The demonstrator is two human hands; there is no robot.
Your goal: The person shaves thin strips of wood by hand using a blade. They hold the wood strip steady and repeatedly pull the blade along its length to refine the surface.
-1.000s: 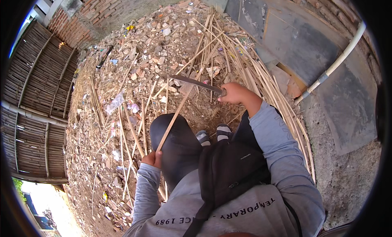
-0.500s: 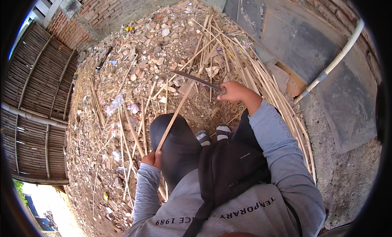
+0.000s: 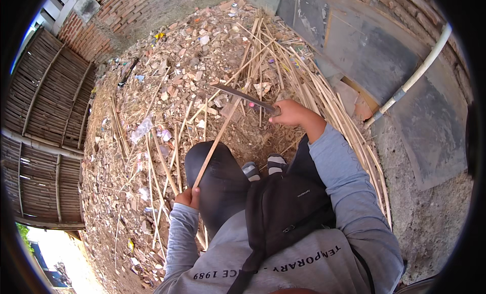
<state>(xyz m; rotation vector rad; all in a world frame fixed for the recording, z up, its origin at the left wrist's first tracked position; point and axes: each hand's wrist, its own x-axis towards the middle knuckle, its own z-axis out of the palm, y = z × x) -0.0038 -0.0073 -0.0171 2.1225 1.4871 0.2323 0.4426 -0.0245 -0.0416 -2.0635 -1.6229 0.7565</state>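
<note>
My right hand (image 3: 289, 113) is closed round the handle of a machete (image 3: 242, 96), whose long dark blade points to the left and away from me. The blade crosses a pale bamboo strip (image 3: 216, 142); whether the two touch I cannot tell. Low at the left, my left hand (image 3: 189, 197) grips the near end of that strip. From there the strip slants up over my left knee toward the far pile, where its far end is lost among other strips.
Long bamboo strips (image 3: 331, 101) lie heaped to the right and ahead. Rubble and litter (image 3: 177, 76) cover the ground. A bamboo-slat panel (image 3: 40, 91) stands at the left, grey boards (image 3: 374, 51) and a white pipe (image 3: 425, 66) at the right. A black bag (image 3: 288, 208) rests on my lap.
The machete's tip has shifted very slightly left and its blade has tilted a little. My left hand and the bamboo strip are almost unmoved.
</note>
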